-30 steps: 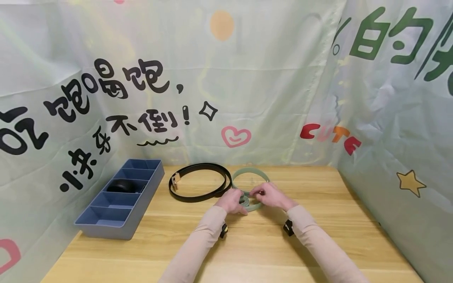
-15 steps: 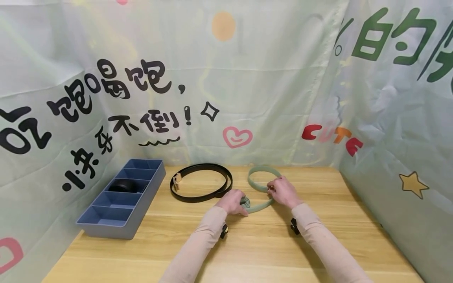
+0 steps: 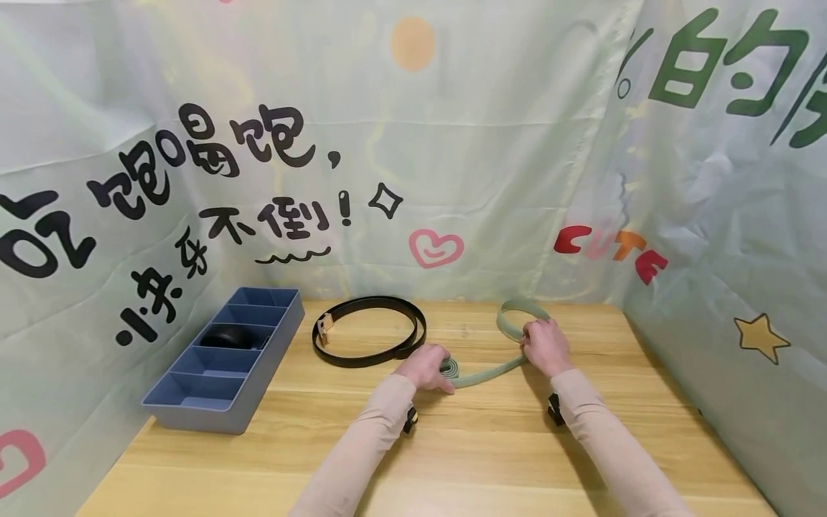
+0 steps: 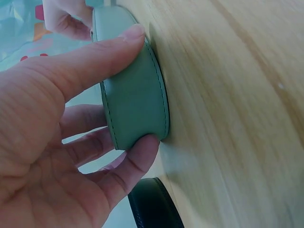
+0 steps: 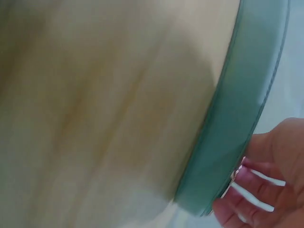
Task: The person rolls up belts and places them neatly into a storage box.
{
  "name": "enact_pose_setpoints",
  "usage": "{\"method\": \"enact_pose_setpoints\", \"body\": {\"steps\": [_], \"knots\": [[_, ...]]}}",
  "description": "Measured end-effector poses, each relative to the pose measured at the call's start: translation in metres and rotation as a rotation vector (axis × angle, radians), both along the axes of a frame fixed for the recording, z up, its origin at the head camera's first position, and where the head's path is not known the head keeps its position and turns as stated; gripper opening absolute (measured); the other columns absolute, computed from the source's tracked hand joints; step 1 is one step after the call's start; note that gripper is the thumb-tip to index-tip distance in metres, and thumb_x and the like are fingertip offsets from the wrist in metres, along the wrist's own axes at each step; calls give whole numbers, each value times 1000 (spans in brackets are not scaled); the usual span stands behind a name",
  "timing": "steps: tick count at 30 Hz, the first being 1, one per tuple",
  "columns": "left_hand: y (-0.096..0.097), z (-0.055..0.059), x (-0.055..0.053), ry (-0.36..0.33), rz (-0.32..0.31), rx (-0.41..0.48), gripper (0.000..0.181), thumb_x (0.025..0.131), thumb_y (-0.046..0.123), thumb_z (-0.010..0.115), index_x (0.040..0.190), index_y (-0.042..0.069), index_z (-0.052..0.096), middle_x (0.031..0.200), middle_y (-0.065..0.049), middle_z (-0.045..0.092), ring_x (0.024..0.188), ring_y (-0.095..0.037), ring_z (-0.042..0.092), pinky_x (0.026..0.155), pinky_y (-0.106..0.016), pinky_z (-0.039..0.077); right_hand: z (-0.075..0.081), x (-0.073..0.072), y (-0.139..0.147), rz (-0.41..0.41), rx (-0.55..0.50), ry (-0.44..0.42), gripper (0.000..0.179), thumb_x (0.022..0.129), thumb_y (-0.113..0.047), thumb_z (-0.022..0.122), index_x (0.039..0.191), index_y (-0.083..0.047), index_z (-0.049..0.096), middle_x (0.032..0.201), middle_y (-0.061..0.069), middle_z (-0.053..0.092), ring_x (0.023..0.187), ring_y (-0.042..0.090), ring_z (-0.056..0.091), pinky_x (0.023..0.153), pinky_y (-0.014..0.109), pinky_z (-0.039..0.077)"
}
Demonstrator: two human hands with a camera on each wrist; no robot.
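A pale green belt [image 3: 487,376] stands on its edge, with a tight coil [image 3: 450,368] at its left end and a wide loop [image 3: 504,324] at its right end. My left hand [image 3: 425,368] holds the coil, thumb along the outer strap and fingers around its side, as the left wrist view shows up close. My right hand [image 3: 546,347] grips the strap beside the loop. In the right wrist view its fingers [image 5: 251,190] curl at the strap, with a bit of shiny metal partly hidden among them. The strap bows gently between both hands.
Left of my hands lies a looped black belt [image 3: 352,362] with a gold buckle [image 3: 324,327]. A blue-grey divided box [image 3: 265,380] stands at the table's left, a black coiled thing [image 3: 226,336] in one compartment. Printed cloth [image 3: 504,179] hangs behind the wooden table [image 3: 478,459].
My right hand has moved right, drawing the green strap and its loop away from the coil. A longer stretch of strap now spans the hands. My left hand has stayed at the coil.
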State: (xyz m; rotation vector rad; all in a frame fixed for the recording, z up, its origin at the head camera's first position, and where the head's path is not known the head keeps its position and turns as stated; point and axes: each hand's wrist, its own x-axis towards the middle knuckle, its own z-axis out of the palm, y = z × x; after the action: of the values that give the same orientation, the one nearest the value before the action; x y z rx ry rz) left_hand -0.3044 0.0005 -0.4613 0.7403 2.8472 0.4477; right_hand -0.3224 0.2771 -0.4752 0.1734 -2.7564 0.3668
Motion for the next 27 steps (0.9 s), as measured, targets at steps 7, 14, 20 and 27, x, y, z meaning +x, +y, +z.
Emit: {"method": "enact_pose_setpoints", "body": {"steps": [7,14,20,27], "knots": [[0,0,0,10,-12,-5,73,73,38,87,133,7,60,134,-7,62,124,-22,57,103,-31,45,4,2,13,-131,8,-65,11,83,-11,67,77,-2,64,82,20,64,86,46,58,64,59,49],[-1,0,0,5,-19,16,70,72,36,88,131,7,62,132,-7,63,120,-21,59,101,-30,46,12,6,-6,-123,64,-87,20,90,-19,64,96,-1,69,101,25,65,99,49,56,77,64,46],[-1,-2,-1,5,-31,6,71,72,36,87,132,8,61,133,-7,62,120,-20,59,101,-30,46,5,14,-41,19,90,-16,25,90,-20,67,108,-4,72,109,21,68,102,44,59,79,62,45],[-1,-3,-5,35,-65,24,60,70,35,89,119,8,67,116,-4,69,101,-16,63,89,-27,49,6,26,-76,403,-35,-142,8,93,-20,67,92,-14,72,87,0,69,78,15,63,70,36,52]]}}
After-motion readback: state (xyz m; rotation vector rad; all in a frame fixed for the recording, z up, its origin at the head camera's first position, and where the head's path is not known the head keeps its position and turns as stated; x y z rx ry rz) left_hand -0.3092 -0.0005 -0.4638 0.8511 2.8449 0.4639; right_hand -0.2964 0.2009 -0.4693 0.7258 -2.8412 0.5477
